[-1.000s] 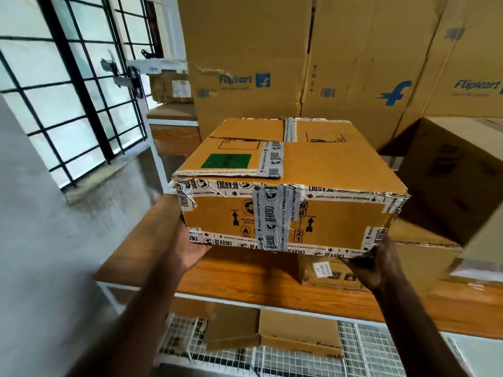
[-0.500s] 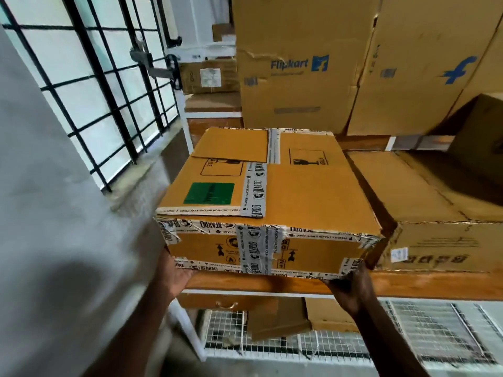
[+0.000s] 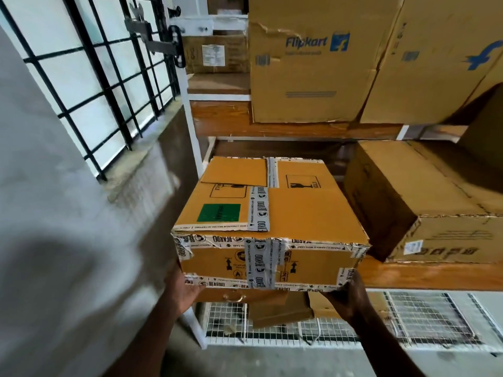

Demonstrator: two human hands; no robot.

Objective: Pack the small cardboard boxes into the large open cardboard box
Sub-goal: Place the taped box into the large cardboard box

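I hold a taped cardboard box (image 3: 272, 213) with a green label and printed white tape at its front edge, level, in front of the wooden shelf (image 3: 424, 276). My left hand (image 3: 185, 291) grips its lower left corner from below. My right hand (image 3: 347, 293) grips its lower right corner. The box's far end reaches over the shelf's left part; I cannot tell whether it rests there. No large open box is in view.
A plain brown box (image 3: 424, 202) sits on the same shelf to the right. Big Flipkart boxes (image 3: 313, 63) fill the shelf above. A wire-mesh rack (image 3: 408, 319) with flat cardboard pieces (image 3: 280, 308) lies below. A white wall and barred window (image 3: 81, 77) stand at the left.
The view has tilted down and drawn back. The box I hold sits lower and nearer me, with the neighbouring brown box now fully seen at the right. Both hands keep their grip.
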